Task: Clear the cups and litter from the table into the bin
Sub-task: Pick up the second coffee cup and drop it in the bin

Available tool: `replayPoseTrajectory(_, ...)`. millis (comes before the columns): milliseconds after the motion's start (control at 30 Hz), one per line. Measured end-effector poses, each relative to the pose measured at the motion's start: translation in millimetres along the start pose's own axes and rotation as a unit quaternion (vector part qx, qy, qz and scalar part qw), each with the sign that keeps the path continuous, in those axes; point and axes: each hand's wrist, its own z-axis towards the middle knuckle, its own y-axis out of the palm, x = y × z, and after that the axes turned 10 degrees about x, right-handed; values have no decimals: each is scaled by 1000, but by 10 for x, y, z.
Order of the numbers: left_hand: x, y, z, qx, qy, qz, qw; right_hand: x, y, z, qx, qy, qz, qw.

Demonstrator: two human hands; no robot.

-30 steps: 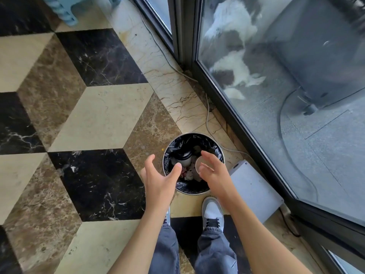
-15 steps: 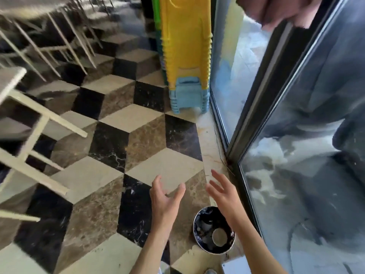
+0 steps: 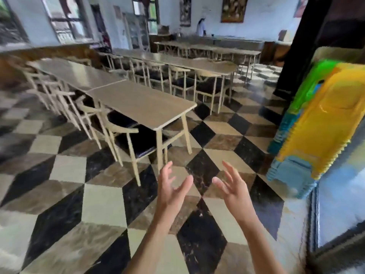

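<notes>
Both hands, left (image 3: 169,191) and right (image 3: 231,186), spread empty before a bare table (image 3: 142,101).

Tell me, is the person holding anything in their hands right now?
No, nothing is held. The left hand and the right hand are both open and empty, fingers spread, raised above the checkered floor.

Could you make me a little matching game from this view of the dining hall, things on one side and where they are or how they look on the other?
Things:
1. left hand
2. nearest table
3. stack of plastic stools
4. floor

Descriptions:
A. yellow, green and blue, at the right edge
B. open, holding nothing
C. chequered tiles in black, brown and cream
D. bare pale wooden top

Pairs: 1-B, 2-D, 3-A, 4-C
</notes>
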Motion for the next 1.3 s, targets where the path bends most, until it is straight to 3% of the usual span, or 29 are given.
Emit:
replayPoseTrajectory(167, 239, -2009, -146, 142, 26, -32, 989, -910, 1500, -593, -120, -75, 49, 989)
replayPoseTrajectory(333, 350, -4090, -799, 307, 32, -24, 951, -1766, 3130, -1591, -283, -110, 89, 949)
replayPoseTrajectory(500, 296, -5885, -1627, 490, 27, 3, 871, -2416, 4617, -2780, -431, -128, 124, 885)
replayPoseTrajectory(700, 43, -7342, -2434, 617, 11, 24, 786, -2753, 5974, -3991, -557, -108, 142, 811)
replayPoseTrajectory(800, -205, -7914, -2446, 643, -18, 38, 765, -2778, 6602, -4317, -578, -99, 129, 800)
replayPoseTrajectory(1033, -887, -8998, -1847, 639, -112, 76, 757, -2483, 8001, -4537, -589, -65, 67, 802)
replayPoseTrajectory(1300, -1556, -9739, -1206, 570, -200, 94, 792, -2173, 8907, -4752, -564, 8, -8, 826)
